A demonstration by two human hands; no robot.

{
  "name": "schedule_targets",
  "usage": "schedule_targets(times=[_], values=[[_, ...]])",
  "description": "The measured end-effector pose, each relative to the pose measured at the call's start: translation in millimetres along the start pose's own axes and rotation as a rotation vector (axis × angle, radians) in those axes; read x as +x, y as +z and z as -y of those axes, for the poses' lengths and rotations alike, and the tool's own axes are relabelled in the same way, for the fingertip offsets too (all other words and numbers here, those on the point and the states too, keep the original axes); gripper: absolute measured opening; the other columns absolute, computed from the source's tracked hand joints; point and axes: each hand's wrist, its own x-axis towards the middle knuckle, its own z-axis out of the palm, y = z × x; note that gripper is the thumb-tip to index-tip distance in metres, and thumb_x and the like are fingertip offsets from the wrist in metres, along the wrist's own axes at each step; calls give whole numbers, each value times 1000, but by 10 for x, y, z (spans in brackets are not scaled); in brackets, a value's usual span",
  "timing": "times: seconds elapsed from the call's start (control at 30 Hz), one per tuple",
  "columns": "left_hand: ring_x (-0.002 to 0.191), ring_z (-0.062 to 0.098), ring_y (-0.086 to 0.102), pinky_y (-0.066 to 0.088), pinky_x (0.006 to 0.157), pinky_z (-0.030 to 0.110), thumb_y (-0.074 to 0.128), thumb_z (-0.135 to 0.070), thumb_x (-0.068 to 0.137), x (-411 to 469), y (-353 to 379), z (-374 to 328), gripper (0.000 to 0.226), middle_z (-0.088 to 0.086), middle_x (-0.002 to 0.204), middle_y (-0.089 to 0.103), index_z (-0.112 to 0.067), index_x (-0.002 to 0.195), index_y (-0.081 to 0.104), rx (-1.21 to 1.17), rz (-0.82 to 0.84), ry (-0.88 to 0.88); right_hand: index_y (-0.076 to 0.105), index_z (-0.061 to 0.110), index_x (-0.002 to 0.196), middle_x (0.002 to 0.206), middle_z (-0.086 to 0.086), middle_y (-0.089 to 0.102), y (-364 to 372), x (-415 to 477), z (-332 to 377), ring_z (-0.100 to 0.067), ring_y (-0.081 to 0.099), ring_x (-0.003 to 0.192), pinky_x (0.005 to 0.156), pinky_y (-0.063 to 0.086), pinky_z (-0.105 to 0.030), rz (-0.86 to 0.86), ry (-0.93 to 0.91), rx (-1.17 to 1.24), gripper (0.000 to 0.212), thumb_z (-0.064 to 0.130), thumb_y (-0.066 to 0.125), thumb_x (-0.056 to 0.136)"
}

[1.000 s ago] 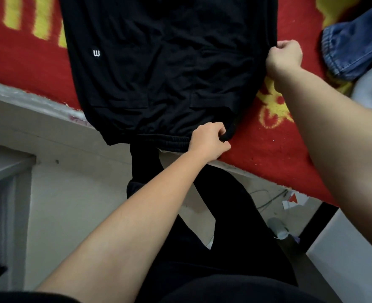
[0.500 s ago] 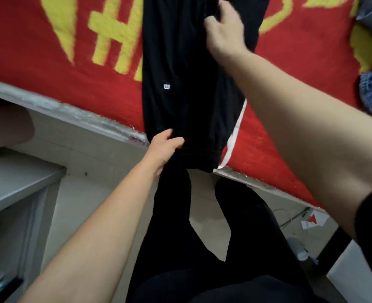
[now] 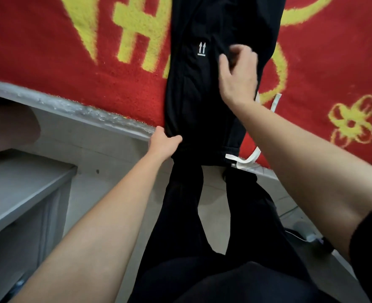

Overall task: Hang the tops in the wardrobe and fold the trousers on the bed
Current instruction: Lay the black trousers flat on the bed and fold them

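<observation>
The black trousers (image 3: 202, 95) lie on the bed (image 3: 60, 101), folded lengthwise into one narrow strip that runs from the near edge straight back across the red blanket (image 3: 49, 51) with its yellow pattern. The waistband end sits right at the near edge and hangs a little over it. The left hand (image 3: 164, 142) grips the left corner of that waistband, thumb on top of the cloth and fingers curled under it, just where the blanket meets the grey bed edge. The right hand (image 3: 238, 77) is further in, over the right half of the strip, palm down with thumb and fingers loosely spread. Its fingertips are blurred, so it seems to rest on the cloth, but whether it presses there cannot be told for sure. A small white logo (image 3: 202, 49) of two arrows shows on the trousers just left of the right hand. A white drawstring (image 3: 255, 155) comes out at the right corner of the waistband, loops over the bed edge and shows again beside the right wrist, lying on the blanket. Below the bed edge the person's own legs (image 3: 180, 215), in black, stand on the pale floor (image 3: 106, 171) close against the bed. A grey shelf (image 3: 16, 182) stands at the left, beside the bed and apart from the trousers.
</observation>
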Motion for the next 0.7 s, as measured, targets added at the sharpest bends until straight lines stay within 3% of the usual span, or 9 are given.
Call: schedule_targets(times=[0.1, 0.2, 0.23, 0.3, 0.43, 0.57, 0.7], values=[[111, 26, 58, 47, 98, 40, 69, -32, 80, -9, 56, -150, 46, 6, 117, 63, -9, 118, 55, -43, 8, 49, 51, 11, 119, 123, -8, 51, -239, -235, -521, -28, 50, 118, 101, 38, -35, -150, 273, -120, 54, 56, 55, 90], [116, 27, 57, 45, 102, 41, 72, -38, 81, 9, 172, -229, 49, 8, 121, 62, -9, 119, 59, -11, -14, 82, 44, 15, 117, 117, -3, 56, -306, -501, -924, -25, 56, 109, 88, 40, -36, 165, 617, -63, 72, 78, 51, 82], [119, 27, 54, 43, 104, 42, 73, -41, 81, 21, 208, -233, 52, 10, 124, 59, -10, 120, 59, 9, -40, 69, 47, 15, 118, 113, -1, 58, -301, -592, -1013, -23, 57, 104, 84, 39, -35, 294, 619, -91, 76, 81, 48, 81], [121, 28, 50, 41, 107, 42, 73, -47, 79, 22, 268, -210, 54, 11, 125, 53, -13, 120, 62, 54, -122, 60, 54, 10, 114, 107, -3, 60, -246, -722, -1171, -25, 58, 104, 79, 37, -33, 388, 519, -179, 71, 75, 47, 87], [107, 19, 64, 51, 98, 35, 80, -46, 72, -73, 305, -104, 57, -4, 110, 66, -13, 117, 65, -205, -123, 45, 54, 7, 106, 105, -10, 58, -181, -855, -1199, -34, 56, 111, 78, 30, -31, 315, 469, -119, 46, 49, 36, 104], [113, 16, 63, 51, 101, 38, 86, -57, 54, -149, 283, -35, 92, 0, 125, 65, -13, 129, 57, -353, -48, 24, 50, 8, 108, 99, -5, 55, -216, -984, -1203, -26, 51, 94, 77, 30, -32, 228, 441, -29, 40, 41, 28, 108], [98, 5, 67, 55, 94, 33, 76, -70, 58, -178, 428, -7, 66, -14, 101, 73, -23, 103, 71, -247, -164, 83, 42, 12, 98, 72, -3, 52, -202, -1210, -1243, -28, 50, 68, 65, 30, -34, 179, 346, -2, 34, 42, 29, 108]])
